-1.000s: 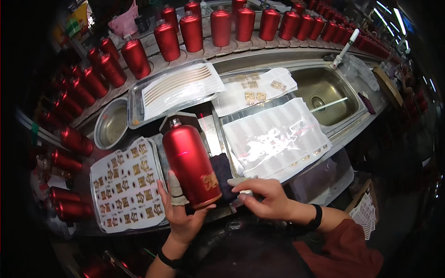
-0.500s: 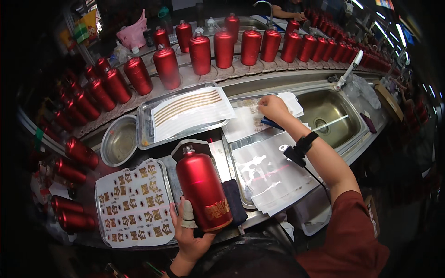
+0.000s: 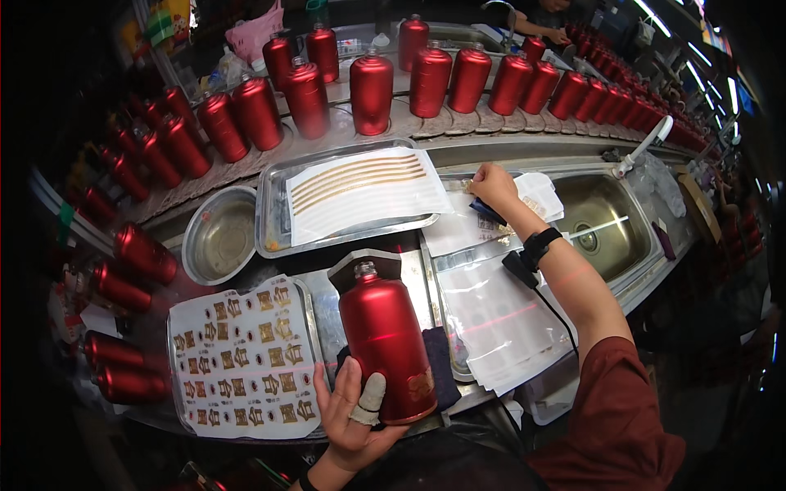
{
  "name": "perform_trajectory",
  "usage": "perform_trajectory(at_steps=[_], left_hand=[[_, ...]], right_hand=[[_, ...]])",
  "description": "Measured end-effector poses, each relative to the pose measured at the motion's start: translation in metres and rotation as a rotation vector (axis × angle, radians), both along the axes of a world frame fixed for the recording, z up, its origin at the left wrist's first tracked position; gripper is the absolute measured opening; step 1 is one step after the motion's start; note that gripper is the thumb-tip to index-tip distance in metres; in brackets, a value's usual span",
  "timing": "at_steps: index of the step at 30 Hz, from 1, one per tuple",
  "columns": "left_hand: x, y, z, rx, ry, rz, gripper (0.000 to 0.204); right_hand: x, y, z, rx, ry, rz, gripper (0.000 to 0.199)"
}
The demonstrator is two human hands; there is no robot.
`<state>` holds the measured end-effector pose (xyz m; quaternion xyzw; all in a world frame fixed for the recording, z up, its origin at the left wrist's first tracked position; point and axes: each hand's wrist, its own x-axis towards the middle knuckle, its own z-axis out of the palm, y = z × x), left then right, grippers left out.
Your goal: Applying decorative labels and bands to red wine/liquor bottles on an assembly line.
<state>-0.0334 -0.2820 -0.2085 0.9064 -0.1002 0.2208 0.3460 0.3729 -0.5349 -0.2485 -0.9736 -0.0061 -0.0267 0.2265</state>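
The left hand [image 3: 354, 409] is gripping the red bottle [image 3: 385, 348] near its base at the front edge of the bench [image 3: 327, 315], fingers closed around the body, the thumb wearing a pale cot; the bottle is lying tilted on a dark cloth [image 3: 438, 368]. A gold decal [image 3: 420, 383] is showing on the bottle's lower side. The right hand [image 3: 491, 184], which a second ago was pressing at the bottle's base, is now reaching to the back of the bench, fingers curled down on the small sheets [image 3: 536, 196] beside the sink [image 3: 602, 225]; whether it is pinching one cannot be told. This is suggesting one decal is on and another is being fetched. A decal sheet [image 3: 241, 356] is lying at the front left corner, a tray with gold strips [image 3: 360, 192] behind it.
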Motion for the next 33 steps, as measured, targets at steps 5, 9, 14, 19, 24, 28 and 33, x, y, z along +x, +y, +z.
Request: perform_trajectory(at_steps=[5, 9, 14, 19, 24, 28, 33], left_hand=[[0.000, 0.000, -0.004, 0.020, -0.017, -0.002, 0.089], [0.000, -0.002, -0.007, 0.002, -0.031, -0.001, 0.084], [0.002, -0.001, -0.005, -0.009, -0.048, 0.004, 0.077], [0.004, -0.003, -0.007, -0.017, -0.066, 0.020, 0.077], [0.002, 0.000, -0.008, -0.029, -0.061, 0.000, 0.080], [0.003, -0.002, -0.008, -0.038, -0.060, -0.009, 0.079], [-0.001, -0.002, -0.008, -0.056, -0.042, 0.003, 0.080]], right_hand=[[-0.008, 0.003, 0.004, 0.090, -0.152, 0.157, 0.020], [-0.013, -0.003, 0.015, 0.244, -0.133, 0.254, 0.026], [-0.057, -0.003, 0.056, 0.281, -0.116, 0.445, 0.021], [-0.107, -0.007, 0.079, 0.389, -0.076, 0.480, 0.015], [-0.117, -0.016, 0.078, 0.251, -0.102, 0.420, 0.017], [-0.095, -0.025, 0.037, -0.036, -0.094, 0.413, 0.024], [-0.080, -0.001, 0.020, -0.169, -0.065, 0.371, 0.029]])
